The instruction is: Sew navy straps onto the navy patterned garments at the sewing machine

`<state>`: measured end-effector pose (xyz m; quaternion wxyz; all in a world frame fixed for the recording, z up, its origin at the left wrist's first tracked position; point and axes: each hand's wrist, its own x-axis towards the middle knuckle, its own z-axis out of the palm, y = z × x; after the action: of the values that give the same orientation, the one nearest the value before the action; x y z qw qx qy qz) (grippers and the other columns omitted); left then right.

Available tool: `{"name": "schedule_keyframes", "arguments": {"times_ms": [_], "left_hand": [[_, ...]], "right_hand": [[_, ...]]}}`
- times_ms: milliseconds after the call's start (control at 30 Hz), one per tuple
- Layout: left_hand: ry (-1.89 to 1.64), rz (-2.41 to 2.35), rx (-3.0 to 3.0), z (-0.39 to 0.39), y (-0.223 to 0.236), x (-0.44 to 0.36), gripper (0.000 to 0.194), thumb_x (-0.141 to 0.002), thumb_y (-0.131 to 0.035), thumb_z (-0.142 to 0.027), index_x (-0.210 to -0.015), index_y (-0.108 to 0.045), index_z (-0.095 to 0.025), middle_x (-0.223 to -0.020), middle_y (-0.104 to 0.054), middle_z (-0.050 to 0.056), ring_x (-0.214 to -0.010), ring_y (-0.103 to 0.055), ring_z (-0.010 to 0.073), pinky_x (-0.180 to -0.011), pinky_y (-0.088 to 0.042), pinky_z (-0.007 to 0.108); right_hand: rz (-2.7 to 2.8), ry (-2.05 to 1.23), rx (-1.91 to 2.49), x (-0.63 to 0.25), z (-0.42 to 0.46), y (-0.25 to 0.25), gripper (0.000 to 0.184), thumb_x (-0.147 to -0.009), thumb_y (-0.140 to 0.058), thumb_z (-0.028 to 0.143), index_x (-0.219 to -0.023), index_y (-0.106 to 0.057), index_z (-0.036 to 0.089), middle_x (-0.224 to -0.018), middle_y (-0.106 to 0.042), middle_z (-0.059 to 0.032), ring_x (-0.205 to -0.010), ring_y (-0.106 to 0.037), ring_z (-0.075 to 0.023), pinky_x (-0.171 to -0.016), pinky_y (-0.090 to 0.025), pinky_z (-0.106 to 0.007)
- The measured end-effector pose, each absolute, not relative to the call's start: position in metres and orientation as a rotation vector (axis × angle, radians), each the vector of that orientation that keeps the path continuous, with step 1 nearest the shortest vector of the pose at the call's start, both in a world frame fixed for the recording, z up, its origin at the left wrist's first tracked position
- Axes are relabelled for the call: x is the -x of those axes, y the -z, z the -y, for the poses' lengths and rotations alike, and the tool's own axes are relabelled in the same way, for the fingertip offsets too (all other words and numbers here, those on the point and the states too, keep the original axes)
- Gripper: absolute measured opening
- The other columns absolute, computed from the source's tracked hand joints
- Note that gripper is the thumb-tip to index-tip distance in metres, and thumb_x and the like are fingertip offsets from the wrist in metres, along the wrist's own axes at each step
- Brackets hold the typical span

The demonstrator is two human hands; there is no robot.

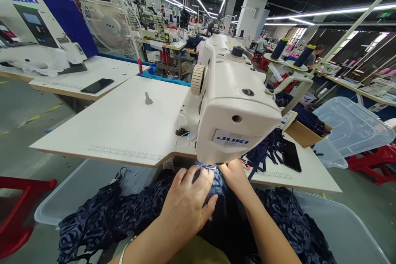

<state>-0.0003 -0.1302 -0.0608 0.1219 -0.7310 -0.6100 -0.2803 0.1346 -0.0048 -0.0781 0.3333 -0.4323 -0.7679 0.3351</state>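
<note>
A white JUKI sewing machine point(233, 99) stands on a white table point(123, 123) in front of me. Dark blue lace fabric point(102, 218) lies across my lap and runs up under the machine head. My left hand point(190, 200) lies on the fabric just below the machine, fingers bent and pressed onto the cloth. My right hand point(235, 175) pinches the fabric close under the machine head; its fingertips are partly hidden by the machine. The needle area is out of sight.
A black phone point(291, 156) and dark straps point(266, 150) lie on the table to the right. Clear plastic bins point(352, 126) stand right and below. Thread cones point(280, 48) sit behind the machine. A red stool point(18, 210) is at left, with a fan point(113, 24) and other workstations beyond.
</note>
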Motion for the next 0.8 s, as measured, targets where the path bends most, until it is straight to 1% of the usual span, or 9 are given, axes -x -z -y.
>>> {"name": "schedule_keyframes", "arguments": {"times_ms": [100,167,233,300,367,433,533,667,800], "left_hand": [[0.784,1.74,2.126,0.13,0.064,0.001,0.035,-0.094,-0.041,-0.032,-0.118,-0.062,-0.017,-0.113,-0.066,0.004,-0.105,-0.054,0.0263,-0.092,-0.032,0.041],[0.764,1.736,2.113,0.13,0.066,0.002,0.034,-0.094,-0.039,-0.023,-0.117,-0.062,-0.017,-0.113,-0.066,0.005,-0.106,-0.054,0.0248,-0.092,-0.033,0.04],[0.768,1.733,2.087,0.131,0.068,0.005,0.038,-0.093,-0.032,-0.012,-0.116,-0.063,-0.015,-0.113,-0.066,0.006,-0.107,-0.054,0.0218,-0.093,-0.033,0.037],[0.791,1.691,2.09,0.133,0.069,0.007,0.043,-0.093,-0.027,-0.006,-0.116,-0.063,-0.015,-0.115,-0.065,0.006,-0.107,-0.054,0.0181,-0.094,-0.033,0.033],[0.809,1.621,2.122,0.134,0.071,0.008,0.042,-0.096,-0.027,-0.007,-0.118,-0.062,-0.018,-0.117,-0.065,0.002,-0.108,-0.053,0.0159,-0.095,-0.033,0.03],[0.8,1.571,2.142,0.136,0.072,0.009,0.039,-0.097,-0.03,-0.012,-0.119,-0.061,-0.019,-0.117,-0.066,0.0,-0.109,-0.053,0.0155,-0.096,-0.032,0.03],[0.724,1.573,2.132,0.138,0.072,0.006,0.038,-0.096,-0.032,-0.013,-0.12,-0.061,-0.017,-0.12,-0.065,0.002,-0.112,-0.053,0.0157,-0.096,-0.031,0.031],[0.664,1.612,2.108,0.138,0.07,0.001,0.037,-0.092,-0.039,-0.015,-0.122,-0.06,-0.016,-0.123,-0.063,0.002,-0.112,-0.053,0.0159,-0.095,-0.031,0.033],[0.657,1.64,2.058,0.136,0.071,-0.002,0.035,-0.092,-0.04,-0.015,-0.121,-0.061,-0.016,-0.121,-0.065,0.002,-0.112,-0.054,0.0158,-0.094,-0.033,0.033]], "right_hand": [[1.969,-0.931,1.142,-0.135,0.009,0.076,0.013,-0.082,-0.047,0.025,-0.084,-0.058,0.018,-0.055,-0.049,0.0044,-0.058,-0.048,-0.0145,-0.065,-0.04,-0.026],[1.934,-0.978,1.125,-0.136,0.015,0.074,0.011,-0.084,-0.046,0.027,-0.086,-0.054,0.019,-0.057,-0.048,0.0053,-0.058,-0.047,-0.0136,-0.063,-0.039,-0.025],[1.919,-1.023,1.117,-0.137,0.023,0.072,0.01,-0.085,-0.047,0.029,-0.086,-0.051,0.02,-0.059,-0.045,0.0062,-0.058,-0.046,-0.0129,-0.062,-0.038,-0.024],[1.922,-1.028,1.131,-0.138,0.03,0.071,0.009,-0.086,-0.047,0.03,-0.084,-0.047,0.021,-0.06,-0.043,0.0068,-0.058,-0.046,-0.0125,-0.061,-0.037,-0.024],[1.933,-1.011,1.151,-0.138,0.034,0.069,0.009,-0.086,-0.048,0.029,-0.082,-0.046,0.021,-0.06,-0.044,0.0068,-0.058,-0.047,-0.0124,-0.06,-0.036,-0.023],[1.934,-0.989,1.168,-0.137,0.035,0.068,0.008,-0.085,-0.048,0.028,-0.081,-0.045,0.021,-0.062,-0.048,0.0062,-0.06,-0.05,-0.0126,-0.061,-0.037,-0.023],[1.942,-0.951,1.207,-0.136,0.033,0.069,0.005,-0.085,-0.047,0.026,-0.084,-0.047,0.021,-0.066,-0.054,0.0045,-0.066,-0.054,-0.014,-0.066,-0.039,-0.024],[1.968,-0.866,1.229,-0.135,0.027,0.07,0.009,-0.085,-0.045,0.025,-0.089,-0.052,0.021,-0.061,-0.053,0.004,-0.066,-0.056,-0.0167,-0.072,-0.041,-0.028],[1.986,-0.8,1.208,-0.134,0.021,0.072,0.013,-0.083,-0.046,0.023,-0.088,-0.057,0.02,-0.06,-0.056,0.0016,-0.069,-0.058,-0.0191,-0.076,-0.043,-0.03]]}}
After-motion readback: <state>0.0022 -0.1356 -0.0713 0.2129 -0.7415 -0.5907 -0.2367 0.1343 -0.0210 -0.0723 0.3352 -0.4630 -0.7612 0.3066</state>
